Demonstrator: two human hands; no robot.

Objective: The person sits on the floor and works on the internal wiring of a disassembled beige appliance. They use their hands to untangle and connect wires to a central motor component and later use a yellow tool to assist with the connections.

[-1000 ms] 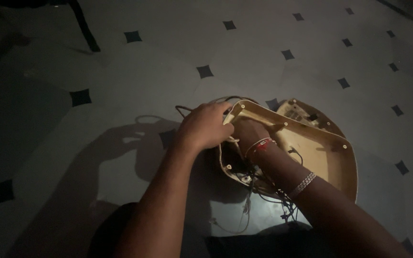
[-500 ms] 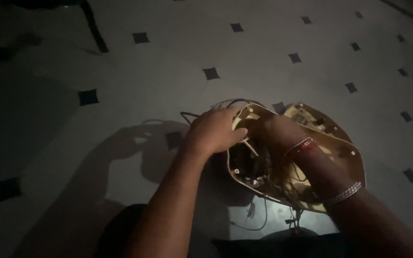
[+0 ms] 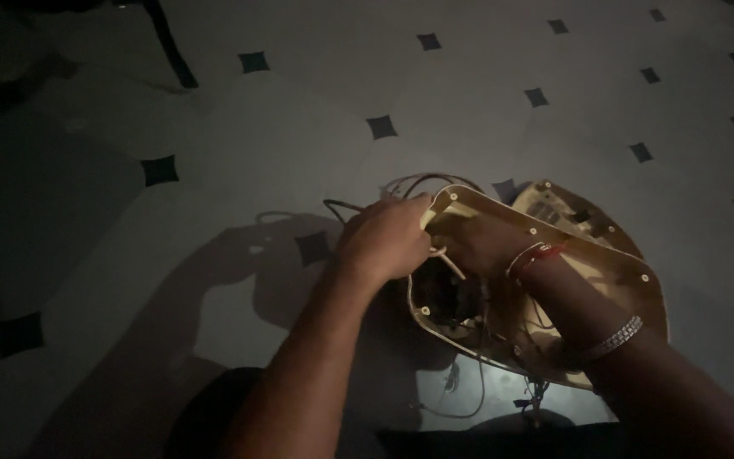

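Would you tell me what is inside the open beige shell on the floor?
Inside the beige shell lie tangled wires and a dark part. The right hand reaches in, the left hand grips the rim; what lies beneath them is hidden.

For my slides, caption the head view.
Left hand and right hand work inside an opened beige casing on tiled floor.

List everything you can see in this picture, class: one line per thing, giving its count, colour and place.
Open casing: one, cream plastic, on the floor right of centre.
Circuit board: one, tan, behind the casing's far edge.
Wires: several, dark, looping from the casing's top; more hang below.
Floor: pale tiles with small black diamonds.
Dark pole: one, upper left.
Left hand: grip on the casing's rim.
Right hand: inside the casing, red thread and bangle on the wrist.
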